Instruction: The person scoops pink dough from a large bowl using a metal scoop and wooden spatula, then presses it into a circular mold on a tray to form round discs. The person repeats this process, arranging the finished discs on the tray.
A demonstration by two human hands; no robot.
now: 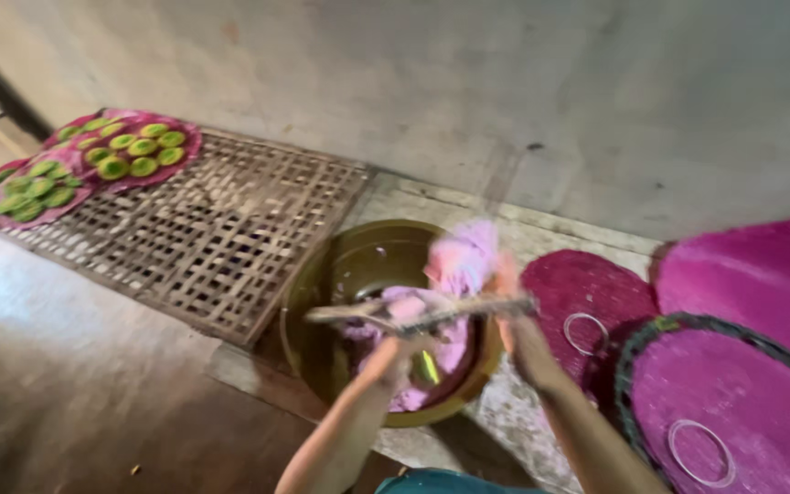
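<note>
In the middle of the frame sits a big brown bowl with pink dough inside. The right hand is closed on a lifted pink lump. The left hand is closed around a blurry stick-like tool across the bowl. Upper left, two mats already hold green cakes. The pink mats at the right hold only rings, and much dough is left
</note>
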